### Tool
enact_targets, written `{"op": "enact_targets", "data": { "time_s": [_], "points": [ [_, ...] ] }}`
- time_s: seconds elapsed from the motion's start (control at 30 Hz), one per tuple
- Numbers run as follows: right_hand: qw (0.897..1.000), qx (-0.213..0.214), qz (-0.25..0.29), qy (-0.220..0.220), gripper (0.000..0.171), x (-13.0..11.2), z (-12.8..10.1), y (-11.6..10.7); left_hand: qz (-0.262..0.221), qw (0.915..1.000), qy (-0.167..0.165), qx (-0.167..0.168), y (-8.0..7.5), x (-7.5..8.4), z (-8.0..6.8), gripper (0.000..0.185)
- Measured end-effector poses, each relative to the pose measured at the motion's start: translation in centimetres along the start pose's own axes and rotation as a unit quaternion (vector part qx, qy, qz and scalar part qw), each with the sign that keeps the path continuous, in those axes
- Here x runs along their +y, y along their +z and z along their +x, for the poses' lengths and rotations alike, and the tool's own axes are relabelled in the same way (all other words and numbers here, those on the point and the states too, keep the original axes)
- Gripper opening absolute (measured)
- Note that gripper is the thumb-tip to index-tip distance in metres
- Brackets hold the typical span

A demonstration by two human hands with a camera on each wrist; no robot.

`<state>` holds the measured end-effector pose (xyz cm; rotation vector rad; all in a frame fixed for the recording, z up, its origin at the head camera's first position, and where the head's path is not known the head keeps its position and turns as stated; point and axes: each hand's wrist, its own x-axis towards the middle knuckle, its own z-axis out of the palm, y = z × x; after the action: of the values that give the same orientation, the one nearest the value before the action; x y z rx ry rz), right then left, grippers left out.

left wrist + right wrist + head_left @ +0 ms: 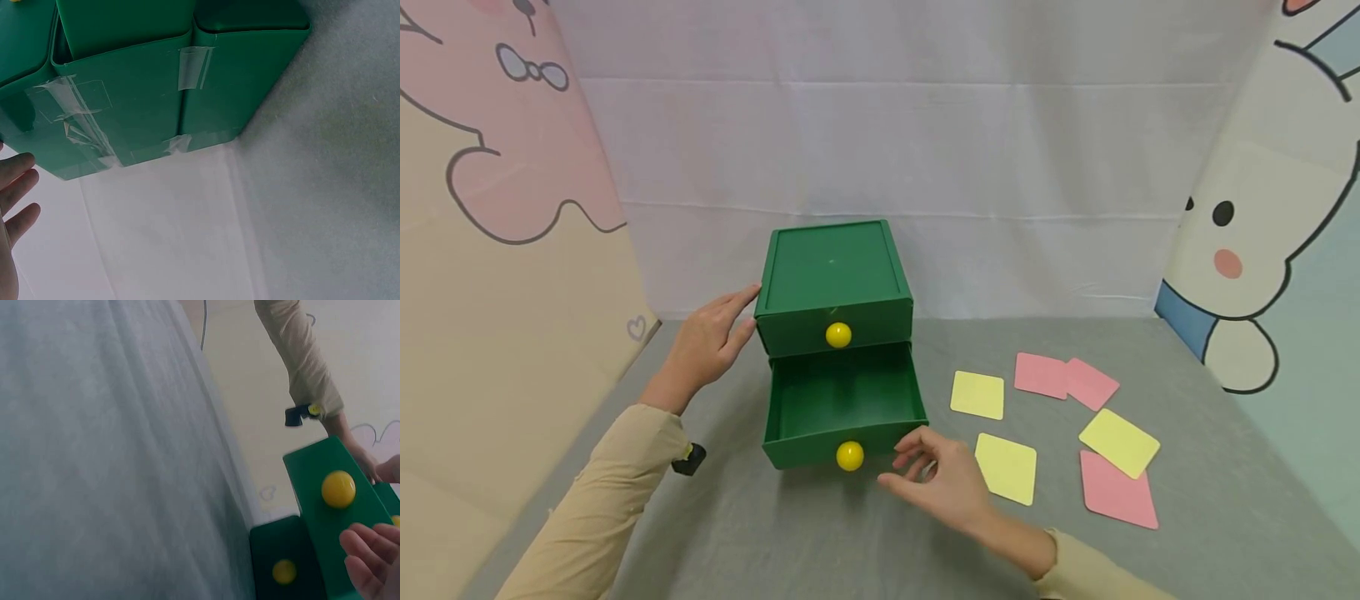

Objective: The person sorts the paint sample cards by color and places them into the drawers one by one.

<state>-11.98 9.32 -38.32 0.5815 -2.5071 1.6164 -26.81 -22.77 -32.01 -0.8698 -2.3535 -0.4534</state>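
Green box: a small green drawer box (pixel 833 283) made of thin bent plastic sheet, standing on the grey cloth (pixel 820 533) between the two hands.
Lower drawer: the lower drawer (pixel 844 408) is pulled out and looks bare inside; its yellow knob (pixel 849 455) is just to the left of the right fingertips.
Upper drawer: pushed in, with its own yellow knob (pixel 838 335) in the middle of its front.
Left hand: the left hand (pixel 709 343) is flat with straight fingers, and the fingertips touch the box's left side near the top; it holds nothing.
Right hand: the right hand (pixel 942 479) hangs loose with softly bent fingers, just beside the front of the lower drawer; it holds nothing.
How it will handle: I think the box is light and a bit bendy, so it could slide on the cloth when a drawer is pushed or pulled.
Where to hold: the round knob looks like the best spot to pinch; a flat hand on the side should keep the box from moving.
Left wrist view only: clear tape (pixel 81 115) patches hold the box's side seams, so I would not squeeze hard there.
Right wrist view only: both knobs from low and close, and a small black clip (pixel 299 415) on the other sleeve.
Head view only: yellow and pink cards (pixel 1060 433) lie on the cloth to the right of the right hand.
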Motion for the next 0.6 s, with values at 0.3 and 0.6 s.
{"op": "enact_targets", "data": {
  "time_s": [0.3, 0.6],
  "points": [
    [0.994, -0.031, -0.106, 0.005, 0.033, 4.3, -0.9, -4.1, -0.002, 1.0, 0.002, 0.002, 0.1, -0.1, -0.1, 0.047],
    [0.979, -0.069, -0.19, 0.014, 0.06, 8.6, -1.4, -8.7, -0.005, 1.0, 0.007, 0.005, 0.2, -0.2, -0.1, 0.048]
  ]
}}
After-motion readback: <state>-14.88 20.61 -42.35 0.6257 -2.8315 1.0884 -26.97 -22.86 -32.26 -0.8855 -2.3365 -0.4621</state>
